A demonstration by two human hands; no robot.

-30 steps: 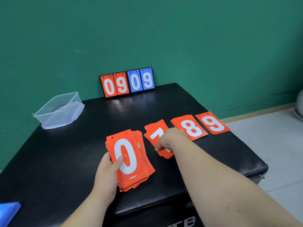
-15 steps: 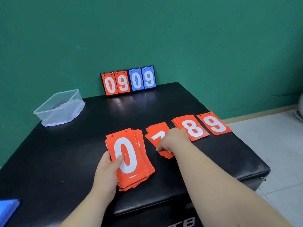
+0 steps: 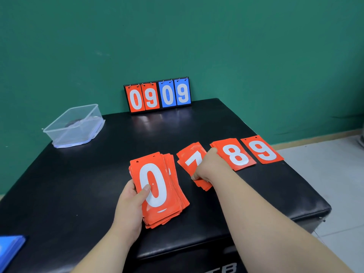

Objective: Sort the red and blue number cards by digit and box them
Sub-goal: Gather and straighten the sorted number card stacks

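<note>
The stack of red number cards (image 3: 157, 194), a white 0 on top and its lower cards fanned out to the right, was held over the near middle of the table (image 3: 88, 184). The left hand (image 3: 129, 205) grasped it from the left edge, thumb pressed on the face of the top card. Just to its right lay the pile of 7 cards (image 3: 192, 160), loosely squared. The right hand (image 3: 210, 167) rested on it with fingers curled down. Its thumb sat at the pile's near edge and it appeared to pinch the cards there, though the back of the hand hid the fingertips.

Beside that, touching the hand's far side, lay the pile of 8 cards (image 3: 236, 154), then the 9 card (image 3: 262, 149) near the table's right edge. The three formed a row.

The table was a black padded block with a glossy, faintly creased top and rounded corners. At its far left stood a clear plastic box (image 3: 74, 125) on a bluish lid. At the far edge a flip scoreboard (image 3: 158, 95) leaned at the green wall (image 3: 256, 46), showing red 0 9 and blue 0 9. Blue cards (image 3: 9, 247) showed at the near left corner. To the right lay a pale tiled floor (image 3: 334, 184) with a light skirting strip.
</note>
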